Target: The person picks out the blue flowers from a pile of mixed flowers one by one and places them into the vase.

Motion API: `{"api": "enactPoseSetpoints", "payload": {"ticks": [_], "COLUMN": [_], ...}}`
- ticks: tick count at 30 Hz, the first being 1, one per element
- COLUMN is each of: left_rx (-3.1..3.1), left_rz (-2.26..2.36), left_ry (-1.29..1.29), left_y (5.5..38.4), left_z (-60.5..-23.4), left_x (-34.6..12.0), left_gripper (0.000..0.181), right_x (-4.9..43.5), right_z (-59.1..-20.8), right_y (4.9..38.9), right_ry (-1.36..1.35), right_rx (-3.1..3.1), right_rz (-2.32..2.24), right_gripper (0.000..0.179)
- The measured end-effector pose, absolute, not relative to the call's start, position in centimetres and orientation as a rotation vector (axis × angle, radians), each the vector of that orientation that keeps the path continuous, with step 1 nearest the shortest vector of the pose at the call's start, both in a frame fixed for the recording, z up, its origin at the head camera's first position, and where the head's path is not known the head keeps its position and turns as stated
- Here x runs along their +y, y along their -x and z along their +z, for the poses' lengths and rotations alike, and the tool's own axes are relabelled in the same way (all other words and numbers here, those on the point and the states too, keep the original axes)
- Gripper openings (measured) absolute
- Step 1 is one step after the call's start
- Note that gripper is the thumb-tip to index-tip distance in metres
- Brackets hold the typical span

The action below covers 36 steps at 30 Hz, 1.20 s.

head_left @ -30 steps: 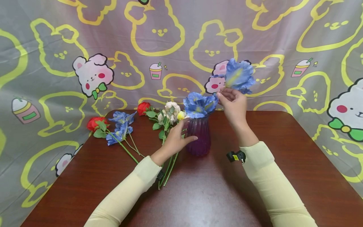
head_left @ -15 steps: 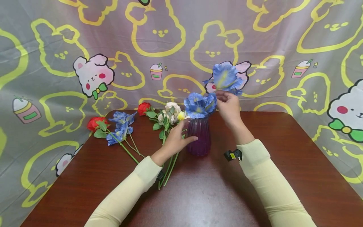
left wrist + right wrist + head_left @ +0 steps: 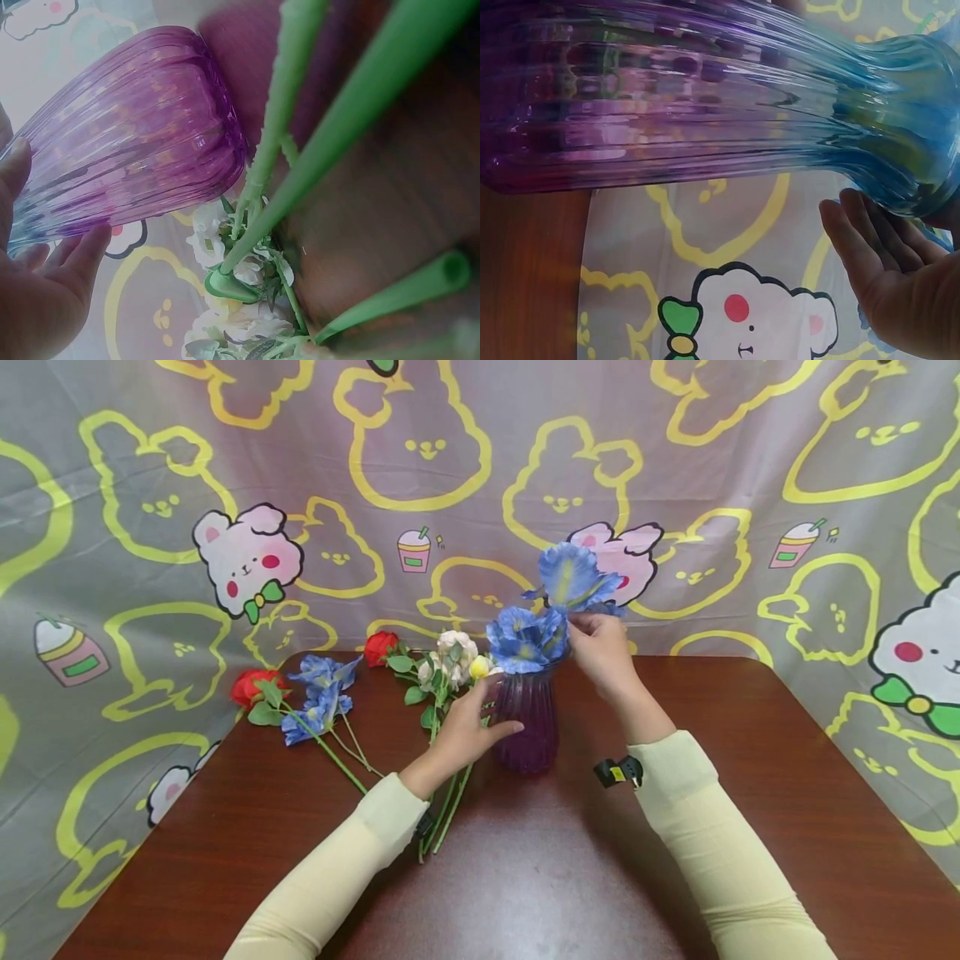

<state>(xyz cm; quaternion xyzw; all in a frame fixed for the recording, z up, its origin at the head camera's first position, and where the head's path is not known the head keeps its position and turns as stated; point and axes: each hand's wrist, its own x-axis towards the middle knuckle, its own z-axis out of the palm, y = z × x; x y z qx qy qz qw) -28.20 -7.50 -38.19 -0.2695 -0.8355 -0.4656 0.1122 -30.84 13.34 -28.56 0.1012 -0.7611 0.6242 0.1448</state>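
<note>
On the table (image 3: 510,885), purple vase (image 3: 528,727), pointing up, long axis vertical.

Grey cloth (image 3: 480,539) hangs behind, yellow cartoon outlines (image 3: 424,502) all over it, and light (image 3: 517,885) gleams off the brown table (image 3: 757,827)!

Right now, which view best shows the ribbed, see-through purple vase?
The right wrist view: the vase fills much of it, ribs and flared neck close up. The head view shows it upright but smaller, left hand partly in front; the left wrist, purple base and body, rim cut off.
</note>
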Motion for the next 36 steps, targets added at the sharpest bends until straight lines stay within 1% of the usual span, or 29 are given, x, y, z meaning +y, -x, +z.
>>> {"api": "enactPoseSetpoints", "payload": {"ticks": [5, 12, 19, 28, 36], "left_rx": [-2.457, -2.452, -2.448, -2.441, -2.446], "left_rz": [-1.360, -1.365, -1.371, -1.363, -1.371], "left_ry": [0.790, 0.789, 0.795, 0.799, 0.794], "left_y": [28.2, 28.2, 28.2, 28.3, 28.2], "left_z": [-38.3, -38.3, -38.3, -38.4, -38.4], "left_x": [-7.5, -7.6, -7.6, -7.6, -7.5], "left_gripper": [0.073, 0.073, 0.074, 0.073, 0.074], "right_x": [13.7, 13.9, 14.5, 15.0, 14.9], "right_z": [-28.6, -28.8, -29.2, -30.6, -32.3], "right_y": [30.5, 30.2, 29.4, 28.6, 28.1], "right_ry": [-0.300, -0.327, -0.366, -0.378, -0.442], "right_rx": [-2.194, -2.167, -2.213, -2.162, -2.063], "right_rz": [1.830, 1.969, 1.924, 2.024, 2.050], "right_gripper": [0.035, 0.042, 0.046, 0.057, 0.061]}}
